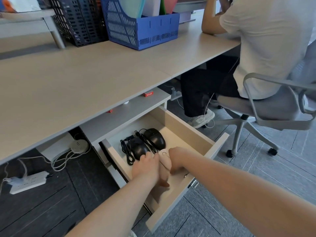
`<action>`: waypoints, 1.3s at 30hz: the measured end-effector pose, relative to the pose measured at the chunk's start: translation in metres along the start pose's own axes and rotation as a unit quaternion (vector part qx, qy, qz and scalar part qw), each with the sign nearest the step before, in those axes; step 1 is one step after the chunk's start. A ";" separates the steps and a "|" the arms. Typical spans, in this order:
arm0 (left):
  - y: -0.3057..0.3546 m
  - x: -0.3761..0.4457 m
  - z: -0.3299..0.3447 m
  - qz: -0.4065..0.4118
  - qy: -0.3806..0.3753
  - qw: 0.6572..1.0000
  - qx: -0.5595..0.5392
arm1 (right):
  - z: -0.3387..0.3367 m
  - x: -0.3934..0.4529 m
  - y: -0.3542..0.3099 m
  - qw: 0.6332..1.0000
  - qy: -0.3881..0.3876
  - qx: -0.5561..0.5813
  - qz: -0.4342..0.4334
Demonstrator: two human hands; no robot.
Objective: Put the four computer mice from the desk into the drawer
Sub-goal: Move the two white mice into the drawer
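The drawer (189,134) under the desk stands pulled open. Two black wired mice lie inside it, one at the back (154,136) and one in front (138,148), with their cables bundled beside them. A pale pink mouse (165,160) sits low in the drawer between my two hands. My right hand (177,159) curls over its right side, fingers bent down around it. My left hand (147,166) lies flat against its left side, fingertips touching the front black mouse. Whatever is under my left palm is hidden. No mouse shows on the desk top (85,74).
A blue file holder (142,29) and a black one (78,21) stand at the back of the desk. A seated person on a grey swivel chair (266,108) is close to the drawer's right. Power strips and cables (27,182) lie on the floor at left.
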State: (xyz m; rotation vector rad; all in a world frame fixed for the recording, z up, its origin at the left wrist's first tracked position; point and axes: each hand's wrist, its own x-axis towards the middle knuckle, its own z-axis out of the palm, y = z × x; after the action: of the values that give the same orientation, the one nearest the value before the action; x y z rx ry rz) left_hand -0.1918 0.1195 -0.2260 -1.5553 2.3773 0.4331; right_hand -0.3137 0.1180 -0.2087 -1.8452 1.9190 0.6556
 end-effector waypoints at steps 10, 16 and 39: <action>-0.007 -0.011 -0.020 0.006 0.040 0.999 -0.004 | -0.009 -0.013 0.009 0.987 0.085 0.128 0.051; -0.011 -0.028 -0.065 0.019 0.136 0.990 0.015 | -0.019 -0.043 0.005 0.961 0.179 0.189 0.095; -0.098 -0.027 -0.134 -0.030 0.280 0.959 0.033 | -0.018 -0.056 0.009 0.731 0.242 0.549 0.325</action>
State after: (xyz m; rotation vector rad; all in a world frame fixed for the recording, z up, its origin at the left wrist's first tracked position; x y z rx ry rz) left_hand -0.0996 0.0525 -0.1023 -1.9087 2.6882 -0.1264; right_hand -0.3196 0.1531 -0.1613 -0.5595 2.4122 -0.8120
